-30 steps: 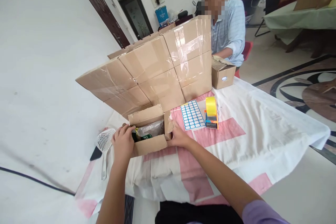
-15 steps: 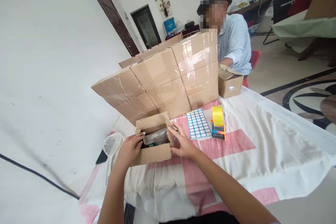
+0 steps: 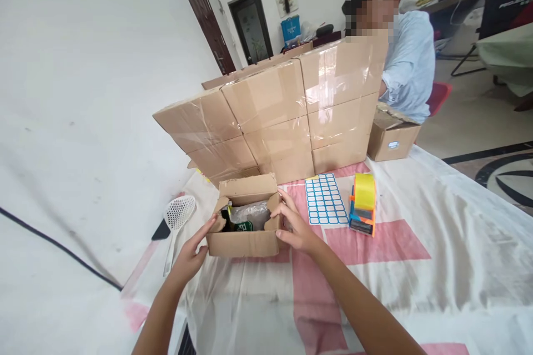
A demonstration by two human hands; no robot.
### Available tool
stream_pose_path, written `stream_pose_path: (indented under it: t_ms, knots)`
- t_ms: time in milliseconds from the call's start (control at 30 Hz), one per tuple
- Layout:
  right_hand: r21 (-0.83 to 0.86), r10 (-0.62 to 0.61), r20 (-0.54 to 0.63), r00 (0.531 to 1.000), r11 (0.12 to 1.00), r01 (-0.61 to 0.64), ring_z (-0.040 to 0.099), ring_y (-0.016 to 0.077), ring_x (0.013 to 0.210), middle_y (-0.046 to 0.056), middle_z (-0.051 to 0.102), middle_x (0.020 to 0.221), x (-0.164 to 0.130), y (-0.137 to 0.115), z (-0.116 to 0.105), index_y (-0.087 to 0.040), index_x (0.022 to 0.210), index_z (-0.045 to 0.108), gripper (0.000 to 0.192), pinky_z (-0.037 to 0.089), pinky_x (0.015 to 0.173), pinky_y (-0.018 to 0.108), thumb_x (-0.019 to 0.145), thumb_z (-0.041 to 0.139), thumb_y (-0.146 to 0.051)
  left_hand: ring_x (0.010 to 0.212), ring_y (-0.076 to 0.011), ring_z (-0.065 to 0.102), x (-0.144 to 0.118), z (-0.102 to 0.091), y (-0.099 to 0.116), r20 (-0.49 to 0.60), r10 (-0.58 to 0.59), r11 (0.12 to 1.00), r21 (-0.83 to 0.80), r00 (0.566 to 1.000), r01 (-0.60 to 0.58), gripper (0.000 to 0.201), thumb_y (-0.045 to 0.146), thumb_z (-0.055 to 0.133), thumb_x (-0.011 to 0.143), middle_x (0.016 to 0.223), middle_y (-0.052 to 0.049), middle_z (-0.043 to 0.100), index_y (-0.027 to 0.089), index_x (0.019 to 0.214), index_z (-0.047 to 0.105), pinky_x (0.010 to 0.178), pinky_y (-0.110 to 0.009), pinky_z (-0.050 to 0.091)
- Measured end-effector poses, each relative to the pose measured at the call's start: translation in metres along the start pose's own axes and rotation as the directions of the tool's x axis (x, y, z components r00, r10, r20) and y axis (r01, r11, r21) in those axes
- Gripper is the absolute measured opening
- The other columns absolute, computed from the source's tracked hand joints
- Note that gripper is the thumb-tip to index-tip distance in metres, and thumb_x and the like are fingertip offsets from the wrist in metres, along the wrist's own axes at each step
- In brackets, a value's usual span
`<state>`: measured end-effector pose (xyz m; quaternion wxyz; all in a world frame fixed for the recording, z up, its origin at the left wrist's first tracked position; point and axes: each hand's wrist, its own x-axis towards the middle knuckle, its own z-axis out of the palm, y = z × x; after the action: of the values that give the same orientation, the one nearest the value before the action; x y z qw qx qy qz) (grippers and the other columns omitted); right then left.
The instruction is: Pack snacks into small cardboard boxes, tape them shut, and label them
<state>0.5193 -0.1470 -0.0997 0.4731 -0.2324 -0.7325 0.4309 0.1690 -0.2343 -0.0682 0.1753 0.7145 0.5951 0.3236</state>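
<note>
The small open carton (image 3: 245, 227) is sitting on the pink-and-white cloth (image 3: 416, 266), just in front of the stack of sealed boxes (image 3: 275, 116). Left of the carton, one white slotted scoop (image 3: 177, 219) is lying on the cloth. The left hand (image 3: 189, 255) is reaching open-fingered to the carton's left side, fingertips touching, gripping nothing. The right hand (image 3: 295, 227) is cupping its right wall, fingers curled over the rim. The carton looks light and stiff, though its flaps would bend; the side walls are probably the best hold. Inside, something plastic-wrapped is showing. Right of the carton are lying one label sheet (image 3: 325, 199) and one tape dispenser (image 3: 362, 205); further right, another person is sitting behind one more small box (image 3: 391, 141).
</note>
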Motion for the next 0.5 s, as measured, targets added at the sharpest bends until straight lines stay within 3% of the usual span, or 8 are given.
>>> stream_pose_path:
  t_ms: [100, 167, 233, 300, 367, 433, 467, 500]
  knots:
    - [0.100, 0.020, -0.028, 0.999, 0.995, -0.017, 0.014, 0.0336, 0.158, 0.009, 0.021, 0.169, 0.003, 0.008, 0.003, -0.026, 0.126, 0.061, 0.047, 0.018, 0.126, 0.053, 0.087, 0.064, -0.052, 0.152, -0.0287, 0.036, 0.000, -0.008, 0.002, 0.019, -0.024, 1.000, -0.005, 1.000, 0.024, 0.067, 0.035, 0.066, 0.087, 0.161, -0.008, 0.043, 0.027, 0.152, 0.050, 0.125, -0.047, 0.032]
    - [0.162, 0.035, -0.083, 0.996, 0.987, -0.021, 0.021, 0.0326, 0.156, 0.010, 0.030, 0.165, 0.003, 0.012, 0.006, -0.029, 0.149, 0.046, 0.067, 0.019, 0.126, 0.053, 0.089, 0.064, -0.055, 0.150, -0.0314, 0.040, 0.003, -0.009, 0.007, -0.003, -0.059, 0.996, -0.072, 0.998, 0.058, 0.077, 0.044, 0.074, 0.083, 0.154, -0.012, 0.053, 0.026, 0.153, 0.048, 0.124, -0.049, 0.033]
    - [0.196, 0.028, -0.144, 0.989, 0.981, 0.001, 0.030, 0.0315, 0.152, 0.011, 0.038, 0.160, 0.004, 0.014, 0.008, -0.032, 0.159, 0.031, 0.077, 0.022, 0.125, 0.053, 0.092, 0.063, -0.053, 0.143, -0.0325, 0.049, 0.010, -0.002, 0.015, -0.095, -0.121, 0.976, -0.193, 0.988, 0.101, 0.082, 0.051, 0.073, 0.084, 0.138, -0.014, 0.067, 0.023, 0.156, 0.043, 0.121, -0.051, 0.037]
    - [0.164, -0.028, -0.168, 0.985, 0.985, 0.055, 0.039, 0.0306, 0.145, 0.010, 0.046, 0.152, 0.004, 0.013, 0.007, -0.033, 0.159, 0.032, 0.072, 0.027, 0.122, 0.053, 0.095, 0.061, -0.049, 0.134, -0.0322, 0.059, 0.019, 0.010, 0.022, -0.258, -0.226, 0.949, -0.276, 0.939, 0.152, 0.081, 0.053, 0.068, 0.087, 0.127, -0.014, 0.072, 0.022, 0.157, 0.040, 0.113, -0.051, 0.046]
    - [0.061, -0.115, -0.142, 0.983, 0.990, 0.125, 0.045, 0.0305, 0.137, 0.010, 0.052, 0.140, 0.005, 0.010, 0.004, -0.033, 0.148, 0.049, 0.055, 0.032, 0.119, 0.052, 0.096, 0.060, -0.047, 0.125, -0.0320, 0.063, 0.029, 0.025, 0.031, -0.426, -0.294, 0.947, -0.249, 0.856, 0.201, 0.078, 0.052, 0.069, 0.086, 0.128, -0.015, 0.068, 0.021, 0.153, 0.044, 0.101, -0.047, 0.054]
    - [-0.047, -0.170, -0.109, 0.979, 0.985, 0.166, 0.047, 0.0305, 0.131, 0.010, 0.053, 0.132, 0.006, 0.007, 0.001, -0.031, 0.131, 0.062, 0.038, 0.036, 0.114, 0.051, 0.096, 0.060, -0.046, 0.124, -0.0321, 0.062, 0.037, 0.038, 0.043, -0.553, -0.218, 0.975, -0.086, 0.804, 0.205, 0.066, 0.048, 0.068, 0.088, 0.132, -0.016, 0.063, 0.020, 0.146, 0.052, 0.097, -0.046, 0.054]
    - [-0.091, -0.180, -0.098, 0.979, 0.981, 0.172, 0.048, 0.0305, 0.130, 0.011, 0.053, 0.131, 0.006, 0.005, 0.000, -0.029, 0.124, 0.065, 0.033, 0.037, 0.112, 0.050, 0.096, 0.060, -0.046, 0.125, -0.0317, 0.060, 0.039, 0.043, 0.051, -0.573, -0.103, 0.987, 0.043, 0.813, 0.155, 0.057, 0.045, 0.065, 0.091, 0.133, -0.016, 0.062, 0.021, 0.142, 0.056, 0.099, -0.047, 0.052]
    - [-0.122, -0.183, -0.094, 0.979, 0.978, 0.171, 0.048, 0.0305, 0.130, 0.011, 0.052, 0.131, 0.006, 0.004, -0.001, -0.028, 0.119, 0.066, 0.030, 0.038, 0.111, 0.050, 0.096, 0.060, -0.047, 0.128, -0.0309, 0.059, 0.041, 0.047, 0.059, -0.523, 0.051, 0.980, 0.190, 0.851, 0.058, 0.048, 0.042, 0.062, 0.094, 0.136, -0.015, 0.062, 0.022, 0.138, 0.059, 0.103, -0.047, 0.049]
